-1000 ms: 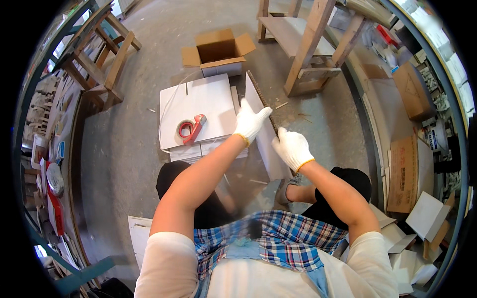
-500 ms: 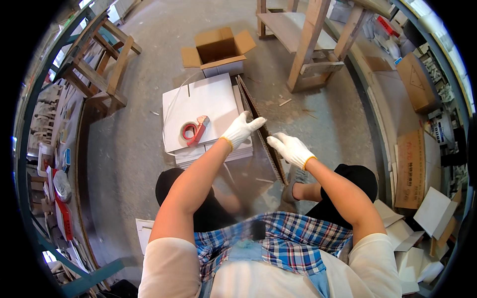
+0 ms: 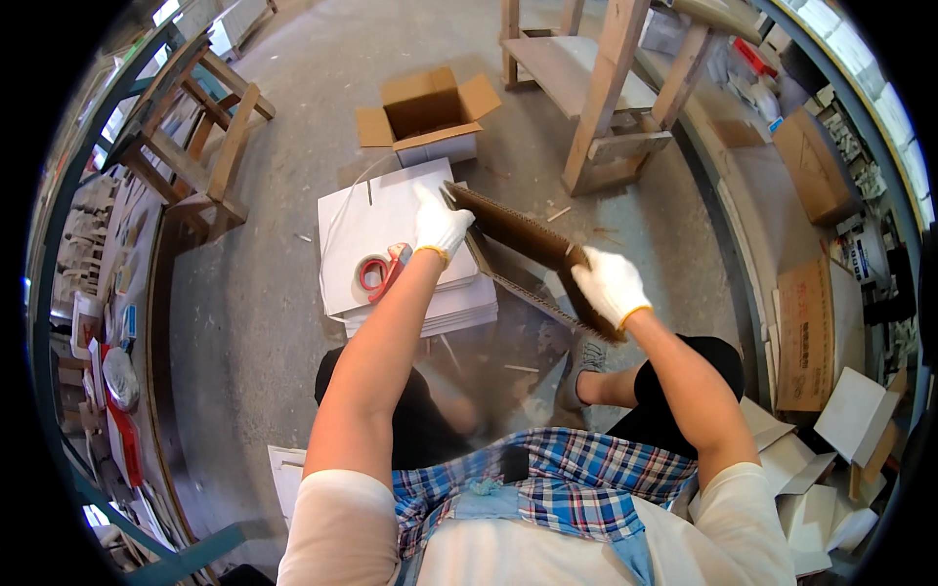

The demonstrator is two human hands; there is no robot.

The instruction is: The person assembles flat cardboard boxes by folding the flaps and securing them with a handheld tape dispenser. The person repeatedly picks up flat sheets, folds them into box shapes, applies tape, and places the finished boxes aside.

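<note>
I sit on the floor, both hands in white gloves. My left hand (image 3: 440, 223) grips the far corner of a flattened cardboard box (image 3: 523, 239), brown inside, which is partly spread apart. My right hand (image 3: 610, 285) holds the near end of that same box. Just left of it lies a stack of flat white cardboard sheets (image 3: 376, 220) with a red tape dispenser (image 3: 381, 271) resting on top.
An unfolded brown box with a white outside (image 3: 427, 115) stands beyond the stack. A wooden bench frame (image 3: 598, 88) is at the back right, wooden stools (image 3: 200, 146) at the left. Flat boxes and white cartons (image 3: 821, 332) pile up on the right.
The flat box, held upright and closed a second ago, has been tilted down and pulled apart between my hands, showing its brown inside. My hands have spread further from each other.
</note>
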